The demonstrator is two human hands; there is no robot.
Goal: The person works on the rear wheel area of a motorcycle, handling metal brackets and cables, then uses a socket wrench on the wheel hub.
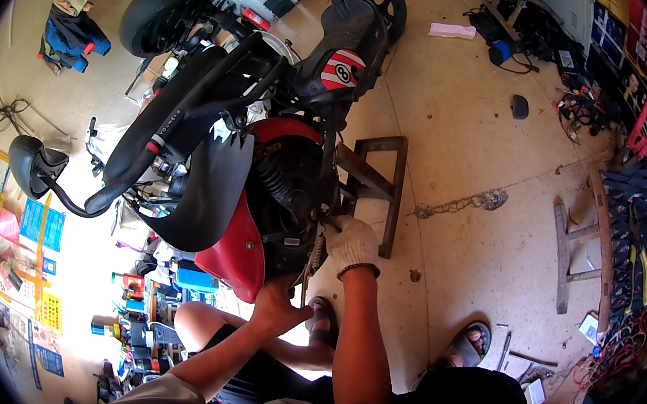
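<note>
A partly dismantled scooter [230, 232] with red bodywork and black plastic panels lies in front of me. My right hand [352, 244], in a pale knitted glove, has its fingers curled at a dark metal joint [316, 215] below a black spring unit [275, 177]; what it grips is too small to name. Just below that joint hangs a thin silver spring [316, 252]. My bare left hand [277, 307] is at the lower end of the red panel, thumb toward a thin metal rod, its other fingers mostly hidden. A wooden stand [387, 201] is beside the scooter, to the right.
A black seat [169, 8] and mirror [28, 163] are at upper and middle left. Colourful containers [133, 287] fill the lower left. Tangled cables [577, 110], a wooden frame [566, 259] and scattered parts line the right. My sandalled foot [473, 342] is on the tiled floor [442, 277].
</note>
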